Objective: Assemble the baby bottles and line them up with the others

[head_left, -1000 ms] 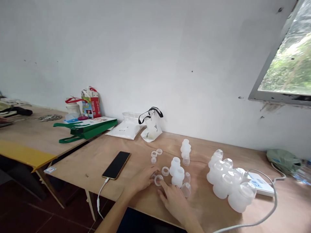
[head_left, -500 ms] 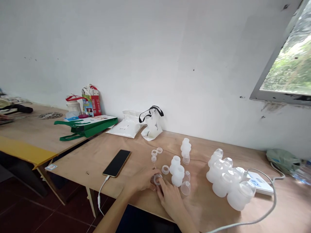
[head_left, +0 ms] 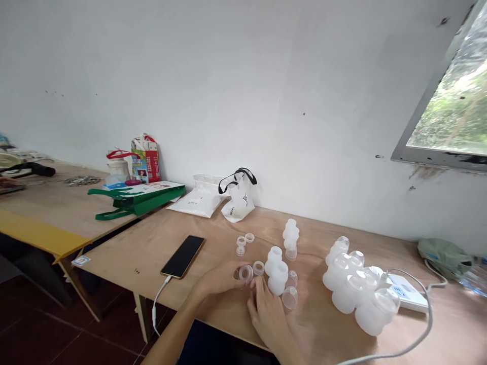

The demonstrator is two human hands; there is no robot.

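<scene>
Since the frame half a second back, the clear ring (head_left: 246,274) at lower centre has shifted slightly up and now sits just beside a second ring (head_left: 258,267); the right fingertips have come off it. Left hand (head_left: 225,278), lower centre: fingertips curled against the clear ring, touching; cannot tell whether they grip it firmly, contact partly hidden. Right hand (head_left: 269,310), right of it: fingers bent, tips just below the second ring, narrow gap between thumb and forefinger, nothing seen in it.

Surroundings: three small clear pieces (head_left: 241,242) above the hands. Frosted bottles (head_left: 278,278) stand immediately right of the second ring, domed clear caps (head_left: 289,298) beside them. Second frosted group (head_left: 291,234) farther up the table (head_left: 224,243). Larger capped cluster (head_left: 353,289), lower right. Dark-screened phone (head_left: 183,256) with cable plugged in, left of centre.
</scene>
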